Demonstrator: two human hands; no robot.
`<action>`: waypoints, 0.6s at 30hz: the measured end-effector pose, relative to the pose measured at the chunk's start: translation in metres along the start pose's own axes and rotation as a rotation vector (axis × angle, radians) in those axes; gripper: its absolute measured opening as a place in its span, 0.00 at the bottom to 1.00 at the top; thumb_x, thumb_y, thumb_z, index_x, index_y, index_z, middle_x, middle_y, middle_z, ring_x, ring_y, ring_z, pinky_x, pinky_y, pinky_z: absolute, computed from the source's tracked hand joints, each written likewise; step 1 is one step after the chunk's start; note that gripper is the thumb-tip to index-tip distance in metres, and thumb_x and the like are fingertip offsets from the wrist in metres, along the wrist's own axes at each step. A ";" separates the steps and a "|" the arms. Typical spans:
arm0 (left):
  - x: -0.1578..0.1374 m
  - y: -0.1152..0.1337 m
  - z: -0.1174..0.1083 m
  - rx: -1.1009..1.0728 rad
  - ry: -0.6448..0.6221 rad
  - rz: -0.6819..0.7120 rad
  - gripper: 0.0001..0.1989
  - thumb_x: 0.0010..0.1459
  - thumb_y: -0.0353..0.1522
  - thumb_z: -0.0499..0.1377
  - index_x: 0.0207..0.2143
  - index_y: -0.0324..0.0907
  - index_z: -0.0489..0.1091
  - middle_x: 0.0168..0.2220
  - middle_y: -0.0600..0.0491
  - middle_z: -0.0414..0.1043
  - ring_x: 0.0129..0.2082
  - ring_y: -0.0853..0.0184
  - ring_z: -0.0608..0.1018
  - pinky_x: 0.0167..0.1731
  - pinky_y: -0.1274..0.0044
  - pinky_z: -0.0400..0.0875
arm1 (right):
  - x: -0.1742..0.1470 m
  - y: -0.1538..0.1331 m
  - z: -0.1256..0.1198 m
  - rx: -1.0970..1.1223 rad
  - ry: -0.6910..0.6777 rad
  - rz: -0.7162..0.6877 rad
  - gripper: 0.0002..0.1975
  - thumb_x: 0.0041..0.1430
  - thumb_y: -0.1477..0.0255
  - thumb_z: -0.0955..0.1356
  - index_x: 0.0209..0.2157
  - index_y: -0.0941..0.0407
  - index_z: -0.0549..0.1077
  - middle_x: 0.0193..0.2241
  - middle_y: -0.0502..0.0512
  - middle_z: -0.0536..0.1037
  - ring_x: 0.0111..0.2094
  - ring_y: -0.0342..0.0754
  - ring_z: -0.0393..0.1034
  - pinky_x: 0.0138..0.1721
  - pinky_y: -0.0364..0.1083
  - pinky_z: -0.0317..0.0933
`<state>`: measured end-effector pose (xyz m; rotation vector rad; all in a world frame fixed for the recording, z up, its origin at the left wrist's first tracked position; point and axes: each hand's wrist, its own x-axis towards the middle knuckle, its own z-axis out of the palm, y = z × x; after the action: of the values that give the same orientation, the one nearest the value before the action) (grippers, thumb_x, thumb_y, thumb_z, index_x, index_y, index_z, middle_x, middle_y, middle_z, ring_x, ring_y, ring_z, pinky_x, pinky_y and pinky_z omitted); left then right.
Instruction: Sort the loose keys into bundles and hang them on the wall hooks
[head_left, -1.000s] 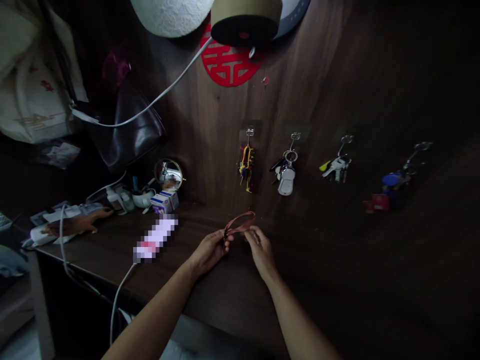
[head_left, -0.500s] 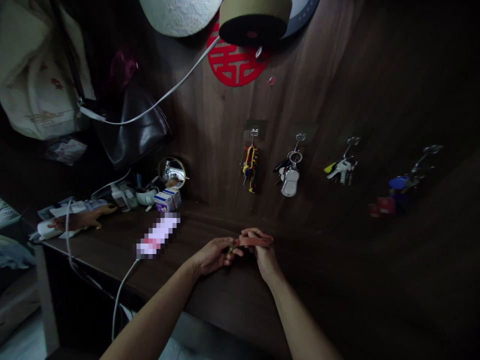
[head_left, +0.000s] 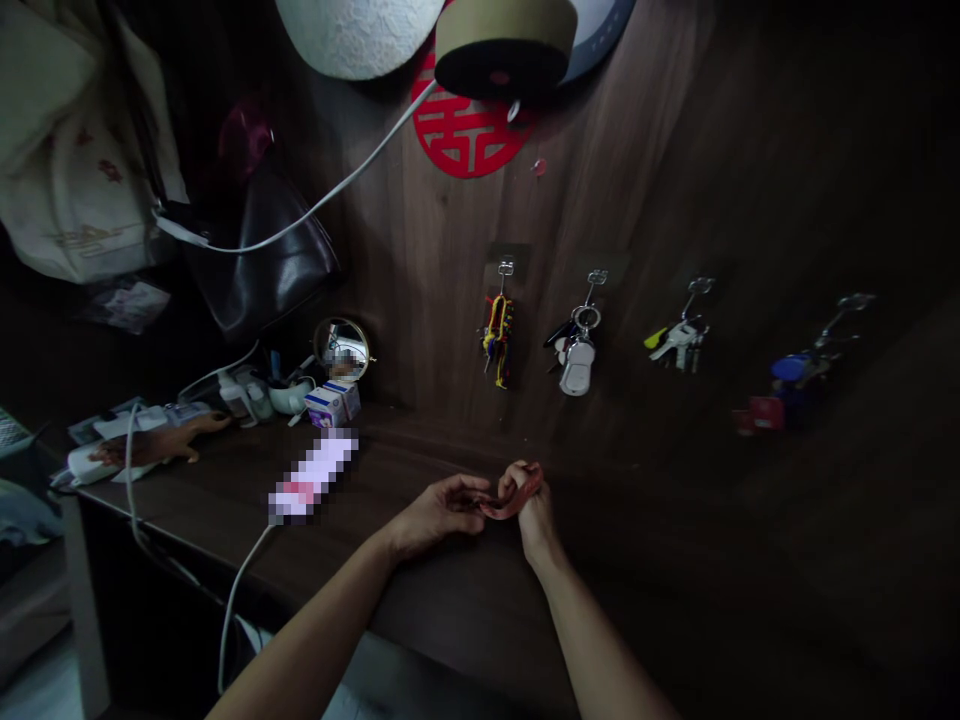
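One reddish strap (head_left: pixel 521 500) runs between the left grip (head_left: pixel 433 512) and the right grip (head_left: pixel 535 518), over the table (head_left: pixel 442 620), and I see most of the risk at its two ends. The left grip has thumb and fingers parted about the strap's end; the tips are dim on my feed, and I cannot tell whether they pinch it. If they do not, I judge that end could drop free at the first tug from the other side. The right grip is curled up, grasping the strap, which bends across its knuckles. A turn lying loose there could slide off towards 12 o'clock if those fingers relaxed, and the slack span between could twist or fold if drawn too fast. In this low light I might easily miss such a twist.

As for position, the strap begins at 3 o'clock of the left grip, right beside its fingertips, sags across the gap, then climbs at 10 o'clock of the right grip and crosses its top at 12. Well apart, on the wall (head_left: pixel 420 300), hang a yellow-corded key bunch (head_left: pixel 498 335) at 12 o'clock, a white key fob (head_left: pixel 576 372) at 1 and silver keys (head_left: pixel 680 343) towards 2.
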<state>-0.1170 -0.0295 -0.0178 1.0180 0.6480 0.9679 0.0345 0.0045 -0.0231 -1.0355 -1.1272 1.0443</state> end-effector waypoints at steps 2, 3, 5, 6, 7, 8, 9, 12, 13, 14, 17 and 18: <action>0.001 -0.002 0.002 0.102 0.036 0.083 0.24 0.37 0.29 0.70 0.40 0.40 0.70 0.39 0.50 0.73 0.38 0.67 0.73 0.40 0.76 0.65 | -0.001 0.000 0.000 -0.008 0.012 0.013 0.13 0.48 0.65 0.63 0.16 0.55 0.60 0.14 0.46 0.63 0.17 0.40 0.57 0.18 0.40 0.52; 0.002 -0.002 0.002 0.160 0.062 0.125 0.22 0.38 0.30 0.69 0.39 0.40 0.71 0.38 0.51 0.73 0.38 0.67 0.73 0.40 0.76 0.64 | -0.001 0.000 0.000 -0.012 0.004 0.025 0.13 0.48 0.64 0.63 0.16 0.54 0.60 0.14 0.45 0.63 0.15 0.40 0.56 0.17 0.39 0.51; 0.003 -0.001 0.004 0.288 0.118 0.201 0.17 0.41 0.33 0.68 0.36 0.40 0.72 0.35 0.52 0.72 0.36 0.68 0.72 0.38 0.78 0.64 | -0.002 -0.001 0.000 -0.024 -0.024 0.052 0.14 0.48 0.61 0.62 0.16 0.54 0.60 0.11 0.44 0.60 0.13 0.39 0.54 0.14 0.39 0.48; 0.003 -0.001 0.004 0.346 0.141 0.230 0.15 0.43 0.35 0.67 0.34 0.39 0.72 0.33 0.53 0.72 0.34 0.69 0.71 0.37 0.78 0.64 | -0.002 -0.001 0.001 -0.033 -0.030 0.064 0.15 0.49 0.60 0.62 0.16 0.54 0.60 0.10 0.44 0.60 0.12 0.39 0.53 0.13 0.39 0.47; 0.003 0.000 0.005 0.395 0.158 0.247 0.14 0.45 0.37 0.65 0.33 0.39 0.72 0.31 0.53 0.71 0.32 0.69 0.71 0.35 0.79 0.63 | -0.002 -0.001 0.001 -0.040 -0.029 0.074 0.16 0.49 0.58 0.62 0.16 0.54 0.61 0.10 0.44 0.61 0.11 0.39 0.53 0.13 0.40 0.47; 0.003 0.001 0.005 0.430 0.172 0.257 0.13 0.47 0.38 0.64 0.33 0.38 0.72 0.29 0.54 0.70 0.29 0.71 0.69 0.32 0.80 0.63 | -0.003 -0.001 0.001 -0.047 -0.019 0.078 0.17 0.49 0.57 0.62 0.17 0.54 0.63 0.10 0.45 0.62 0.12 0.39 0.54 0.13 0.40 0.48; 0.003 0.002 0.005 0.450 0.185 0.259 0.14 0.49 0.39 0.62 0.34 0.38 0.72 0.27 0.55 0.68 0.27 0.72 0.68 0.29 0.80 0.62 | -0.003 -0.001 0.002 -0.052 -0.011 0.075 0.17 0.48 0.57 0.62 0.17 0.55 0.64 0.11 0.46 0.64 0.12 0.40 0.55 0.13 0.40 0.48; 0.003 0.004 0.005 0.449 0.222 0.242 0.16 0.52 0.42 0.58 0.34 0.38 0.70 0.24 0.57 0.65 0.23 0.74 0.66 0.26 0.81 0.61 | -0.004 -0.004 0.003 -0.044 -0.061 0.044 0.16 0.48 0.58 0.64 0.22 0.57 0.69 0.14 0.47 0.68 0.13 0.39 0.56 0.14 0.39 0.47; 0.003 0.004 0.005 0.451 0.231 0.234 0.16 0.52 0.43 0.57 0.33 0.38 0.70 0.24 0.57 0.65 0.23 0.74 0.66 0.26 0.81 0.62 | -0.004 -0.006 0.004 -0.035 -0.093 0.034 0.15 0.48 0.59 0.65 0.23 0.57 0.71 0.15 0.47 0.68 0.14 0.39 0.56 0.14 0.39 0.47; 0.003 0.005 0.005 0.460 0.231 0.226 0.17 0.53 0.43 0.56 0.33 0.37 0.70 0.24 0.56 0.65 0.22 0.74 0.66 0.26 0.81 0.62 | -0.005 -0.007 0.004 -0.024 -0.127 0.026 0.14 0.49 0.59 0.65 0.25 0.57 0.71 0.15 0.47 0.69 0.14 0.39 0.56 0.15 0.39 0.46; 0.003 0.006 0.004 0.501 0.187 0.206 0.17 0.56 0.43 0.53 0.35 0.37 0.70 0.24 0.56 0.65 0.22 0.73 0.67 0.25 0.81 0.62 | -0.006 -0.011 0.003 0.025 -0.182 0.011 0.12 0.49 0.61 0.65 0.26 0.57 0.70 0.17 0.47 0.70 0.15 0.39 0.58 0.15 0.39 0.46; 0.002 0.006 0.004 0.505 0.168 0.198 0.17 0.56 0.42 0.53 0.37 0.37 0.70 0.24 0.55 0.66 0.22 0.73 0.67 0.25 0.81 0.62 | -0.006 -0.011 0.003 0.048 -0.179 0.003 0.11 0.50 0.62 0.64 0.25 0.56 0.70 0.17 0.47 0.70 0.16 0.39 0.58 0.16 0.39 0.47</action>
<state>-0.1149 -0.0277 -0.0106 1.4762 0.9751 1.0977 0.0324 -0.0037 -0.0127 -0.9200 -1.2384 1.1788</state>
